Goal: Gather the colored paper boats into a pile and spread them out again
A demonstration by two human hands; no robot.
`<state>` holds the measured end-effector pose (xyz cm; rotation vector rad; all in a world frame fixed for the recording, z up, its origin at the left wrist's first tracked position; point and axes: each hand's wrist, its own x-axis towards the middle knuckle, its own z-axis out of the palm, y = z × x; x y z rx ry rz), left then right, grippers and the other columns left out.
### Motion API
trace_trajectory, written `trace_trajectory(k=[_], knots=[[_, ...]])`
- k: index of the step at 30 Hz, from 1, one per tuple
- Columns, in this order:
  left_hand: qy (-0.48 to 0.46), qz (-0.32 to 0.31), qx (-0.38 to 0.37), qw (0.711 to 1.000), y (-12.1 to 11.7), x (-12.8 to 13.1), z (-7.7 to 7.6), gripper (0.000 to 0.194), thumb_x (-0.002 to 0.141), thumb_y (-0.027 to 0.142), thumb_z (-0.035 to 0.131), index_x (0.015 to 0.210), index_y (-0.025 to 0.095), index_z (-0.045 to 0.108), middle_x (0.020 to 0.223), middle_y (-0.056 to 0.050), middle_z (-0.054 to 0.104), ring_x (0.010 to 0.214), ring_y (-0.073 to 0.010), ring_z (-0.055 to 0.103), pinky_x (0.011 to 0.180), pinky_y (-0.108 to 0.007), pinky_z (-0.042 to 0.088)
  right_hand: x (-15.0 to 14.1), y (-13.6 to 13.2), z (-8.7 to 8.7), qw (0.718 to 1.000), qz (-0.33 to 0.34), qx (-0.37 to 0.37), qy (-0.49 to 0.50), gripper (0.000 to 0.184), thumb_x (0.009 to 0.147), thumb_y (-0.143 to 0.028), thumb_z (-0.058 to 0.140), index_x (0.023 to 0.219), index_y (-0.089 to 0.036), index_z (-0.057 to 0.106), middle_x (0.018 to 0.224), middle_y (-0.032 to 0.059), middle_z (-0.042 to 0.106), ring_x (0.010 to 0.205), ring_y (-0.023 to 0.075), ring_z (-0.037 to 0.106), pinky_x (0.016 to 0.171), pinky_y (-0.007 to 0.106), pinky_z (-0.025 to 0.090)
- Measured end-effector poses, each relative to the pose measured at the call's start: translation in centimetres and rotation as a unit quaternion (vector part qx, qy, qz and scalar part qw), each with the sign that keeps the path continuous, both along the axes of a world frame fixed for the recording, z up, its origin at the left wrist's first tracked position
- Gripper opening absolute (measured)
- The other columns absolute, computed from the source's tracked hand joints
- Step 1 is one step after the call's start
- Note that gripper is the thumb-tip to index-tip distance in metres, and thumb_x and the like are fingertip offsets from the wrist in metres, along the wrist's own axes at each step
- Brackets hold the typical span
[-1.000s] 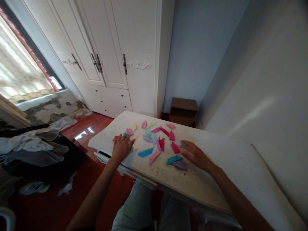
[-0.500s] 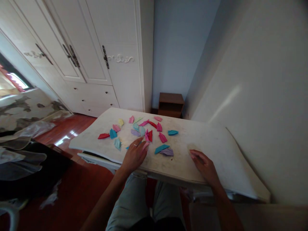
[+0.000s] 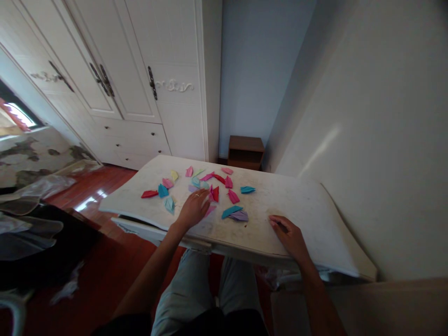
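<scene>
Folded paper pieces in several colours lie scattered over the white table (image 3: 280, 196). My left hand (image 3: 192, 208), a ring on one finger, reaches over the middle of them with its fingers stretched forward. Its fingertips are beside a magenta and red folded paper (image 3: 215, 194) and partly cover pale pieces; no held piece shows. Under its right side lies a pink folded paper (image 3: 210, 211). Resting near the front edge, my right hand (image 3: 290, 237) is loosely bent, a gap between thumb and fingers, and holds nothing. A blue folded paper (image 3: 231, 212) overlaps a lilac one (image 3: 240, 216) between the hands.
A white wardrobe (image 3: 182, 121) stands behind the table, with a small brown cabinet (image 3: 246, 145) in the corner. The pale wall (image 3: 367, 116) runs along the right. At left, dark and sheer fabric (image 3: 31, 233) lies heaped above the red floor (image 3: 115, 254).
My left hand has moved forward over the papers, leaving the pink piece uncovered on the table. The right hand stays nearly in place. The whole view has shifted slightly.
</scene>
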<state>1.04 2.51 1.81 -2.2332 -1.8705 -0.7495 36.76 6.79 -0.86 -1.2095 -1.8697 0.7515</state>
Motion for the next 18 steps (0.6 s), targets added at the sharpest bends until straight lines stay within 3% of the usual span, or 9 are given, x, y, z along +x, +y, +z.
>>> trace_trajectory(k=[5, 10, 13, 18], knots=[[0.05, -0.029, -0.093, 0.994, 2.2, -0.8, 0.7, 0.037, 0.091, 0.029, 0.047, 0.121, 0.009, 0.056, 0.118, -0.016, 0.063, 0.109, -0.0253, 0.059, 0.098, -0.04, 0.044, 0.1, 0.0, -0.1, 1.0, -0.005, 0.001, -0.001, 0.036, 0.084, -0.048, 0.056, 0.101, -0.02, 0.069, 0.107, 0.0089, 0.068, 0.102, 0.0248, 0.063, 0.095, 0.042, 0.047], [0.084, 0.024, -0.078, 0.993, 1.7, -1.6, 1.3, 0.032, 0.093, 0.031, 0.045, 0.112, 0.014, 0.064, 0.106, -0.014, 0.067, 0.105, -0.0265, 0.06, 0.097, -0.044, 0.041, 0.0, -0.1, -0.1, 1.0, -0.007, 0.004, -0.001, 0.036, 0.084, -0.05, 0.055, 0.099, -0.02, 0.07, 0.107, 0.0091, 0.068, 0.102, 0.0248, 0.063, 0.095, 0.041, 0.048], [0.088, 0.012, -0.054, 0.995, 1.5, -1.8, 1.3, 0.037, 0.093, 0.034, 0.046, 0.119, 0.014, 0.062, 0.118, -0.013, 0.063, 0.114, -0.0265, 0.055, 0.101, -0.043, 0.039, 0.0, -0.1, 0.0, 1.0, -0.008, 0.003, -0.007, 0.036, 0.084, -0.05, 0.056, 0.099, -0.02, 0.07, 0.107, 0.009, 0.068, 0.103, 0.0251, 0.063, 0.094, 0.041, 0.048], [0.102, -0.084, -0.045, 0.99, 2.7, -0.7, 0.9, 0.051, 0.092, 0.04, 0.048, 0.137, 0.015, 0.046, 0.138, -0.013, 0.05, 0.133, -0.0271, 0.039, 0.11, -0.046, 0.029, -0.1, -0.2, 0.0, 1.0, -0.004, 0.002, -0.009, 0.036, 0.084, -0.049, 0.056, 0.1, -0.02, 0.069, 0.108, 0.0088, 0.068, 0.104, 0.0247, 0.062, 0.096, 0.041, 0.047]])
